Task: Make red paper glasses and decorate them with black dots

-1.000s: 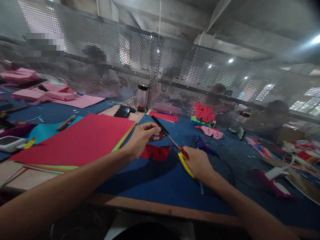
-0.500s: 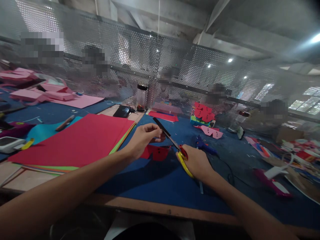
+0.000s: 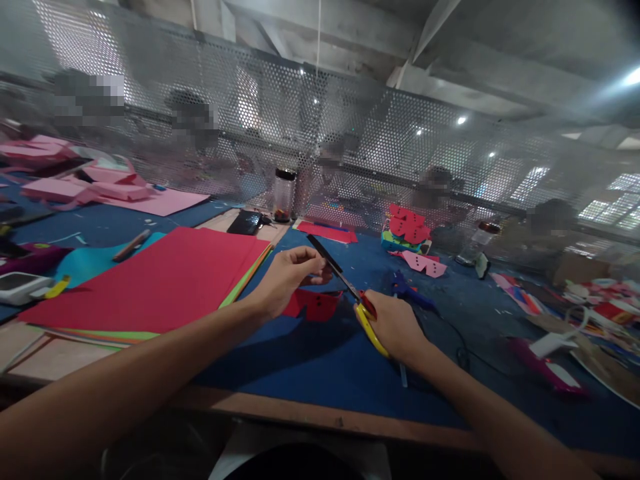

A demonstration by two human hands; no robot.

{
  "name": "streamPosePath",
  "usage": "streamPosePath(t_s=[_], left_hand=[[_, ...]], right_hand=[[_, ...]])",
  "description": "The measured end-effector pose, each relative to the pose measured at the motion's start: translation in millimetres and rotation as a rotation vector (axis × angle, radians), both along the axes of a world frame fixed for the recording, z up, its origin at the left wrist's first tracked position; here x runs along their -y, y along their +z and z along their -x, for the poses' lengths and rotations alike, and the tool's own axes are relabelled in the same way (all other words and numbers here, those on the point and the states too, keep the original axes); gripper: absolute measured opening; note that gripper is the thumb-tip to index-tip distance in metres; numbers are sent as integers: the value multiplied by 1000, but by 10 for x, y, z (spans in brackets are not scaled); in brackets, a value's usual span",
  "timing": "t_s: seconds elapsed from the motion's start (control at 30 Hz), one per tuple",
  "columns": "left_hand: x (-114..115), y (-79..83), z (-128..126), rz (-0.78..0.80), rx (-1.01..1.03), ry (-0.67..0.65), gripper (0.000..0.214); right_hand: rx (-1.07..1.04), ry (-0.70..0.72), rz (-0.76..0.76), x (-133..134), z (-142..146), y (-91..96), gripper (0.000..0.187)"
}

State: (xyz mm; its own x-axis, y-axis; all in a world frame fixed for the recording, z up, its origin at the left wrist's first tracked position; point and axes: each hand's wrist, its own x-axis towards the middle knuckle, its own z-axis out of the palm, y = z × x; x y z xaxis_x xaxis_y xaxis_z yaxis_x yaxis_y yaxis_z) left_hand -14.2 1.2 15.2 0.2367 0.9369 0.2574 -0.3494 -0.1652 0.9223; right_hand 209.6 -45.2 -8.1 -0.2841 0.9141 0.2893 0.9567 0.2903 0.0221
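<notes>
The strip lies ahead of the scissors, lengthwise nearly in line.
My left hand pinches it; my right hand grips the scissors.

- A grey perforated screen runs across beyond the left hand and right hand.
- The blue tabletop lies beneath both, its wooden edge on their near side.
- A beamed ceiling spans above them.
- Bright windows and a lamp show well right of both.
</notes>
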Motion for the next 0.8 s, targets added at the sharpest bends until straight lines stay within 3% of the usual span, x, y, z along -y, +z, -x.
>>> streamPosePath(t_s=[0.57, 0.8], left_hand=[[0, 0, -10, 20, 21, -27, 18], [-58, -23, 25, 14, 0, 46, 14]], right_hand=[[15, -18, 20, -11, -17, 15, 16], [-13, -12, 29, -30, -14, 1, 19]])
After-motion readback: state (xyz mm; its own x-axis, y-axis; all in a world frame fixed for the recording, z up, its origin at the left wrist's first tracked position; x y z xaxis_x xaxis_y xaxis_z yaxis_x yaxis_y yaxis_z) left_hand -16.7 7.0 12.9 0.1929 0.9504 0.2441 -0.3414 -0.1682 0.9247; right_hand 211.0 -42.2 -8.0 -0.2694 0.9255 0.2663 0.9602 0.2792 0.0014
